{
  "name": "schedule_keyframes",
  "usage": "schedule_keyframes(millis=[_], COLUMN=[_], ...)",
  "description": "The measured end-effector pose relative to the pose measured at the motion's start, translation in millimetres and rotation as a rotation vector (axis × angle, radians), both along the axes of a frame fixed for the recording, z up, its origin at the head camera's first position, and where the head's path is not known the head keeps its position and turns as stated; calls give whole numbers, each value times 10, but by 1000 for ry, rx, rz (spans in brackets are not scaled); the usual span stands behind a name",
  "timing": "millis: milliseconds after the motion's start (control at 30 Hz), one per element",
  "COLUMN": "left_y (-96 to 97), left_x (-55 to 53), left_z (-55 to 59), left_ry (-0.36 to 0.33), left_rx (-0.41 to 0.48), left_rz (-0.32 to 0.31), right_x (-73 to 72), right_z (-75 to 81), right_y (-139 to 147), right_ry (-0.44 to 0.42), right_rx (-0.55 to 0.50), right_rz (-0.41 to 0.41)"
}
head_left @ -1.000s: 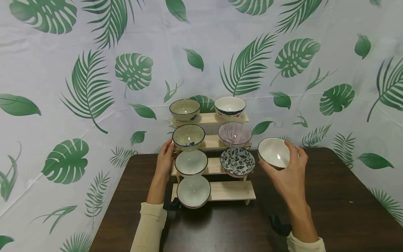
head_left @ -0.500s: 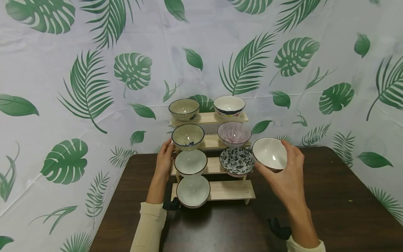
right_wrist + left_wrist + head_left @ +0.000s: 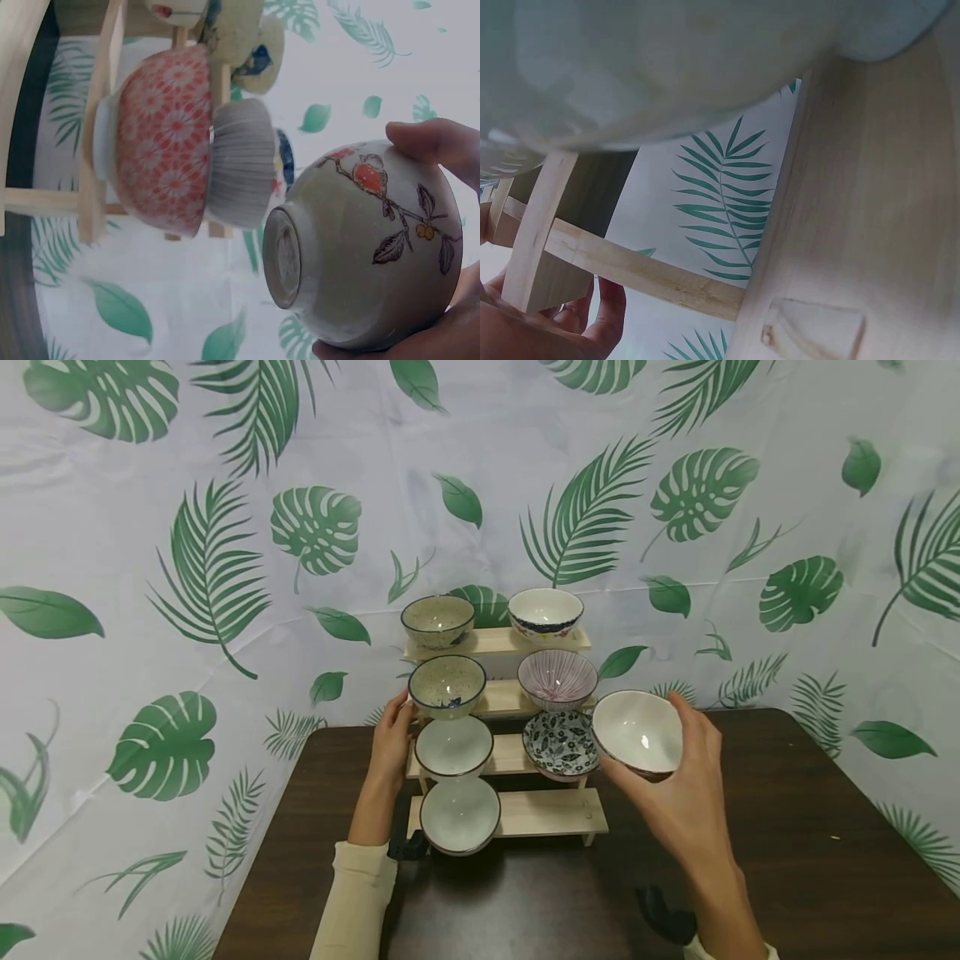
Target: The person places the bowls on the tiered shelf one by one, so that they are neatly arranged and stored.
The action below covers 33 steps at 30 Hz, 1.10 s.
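Observation:
My right hand holds a white bowl by its rim and side, thumb and fingers spread around it, in the air right of the wooden tiered rack. A red bird on a branch decorates that bowl's outside in the right wrist view. Its rim overlaps a bowl with a dark floral inside in the head view. At the rack's left side is my left hand; the left wrist view shows its fingers curled round a wooden upright.
Two plain white bowls occupy the lower left tiers. Above them are a speckled bowl with a blue rim and another speckled bowl. A purple-striped bowl and a white bowl stand upper right. The dark table meets a leaf-print cloth.
My right hand has carried the white bowl left, toward the rack and the dark floral bowl. The left hand has stayed at the rack's side.

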<state>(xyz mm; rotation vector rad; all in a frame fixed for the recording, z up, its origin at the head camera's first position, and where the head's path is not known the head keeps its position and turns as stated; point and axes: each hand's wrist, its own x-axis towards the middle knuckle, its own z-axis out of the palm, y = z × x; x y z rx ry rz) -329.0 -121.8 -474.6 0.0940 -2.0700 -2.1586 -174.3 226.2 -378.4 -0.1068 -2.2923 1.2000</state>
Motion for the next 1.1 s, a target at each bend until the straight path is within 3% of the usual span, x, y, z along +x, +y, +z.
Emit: schedule_keyframes(millis=[267, 1100], left_y=[2, -10], left_x=[-4, -17], left_z=[-1, -15], left_ry=[3, 14], left_rx=[-5, -11], left_rz=[-7, -4], right_x=[70, 143], right_z=[41, -43], right_y=[-81, -323], right_ry=[1, -18], right_rx=[5, 63], right_rz=[36, 205])
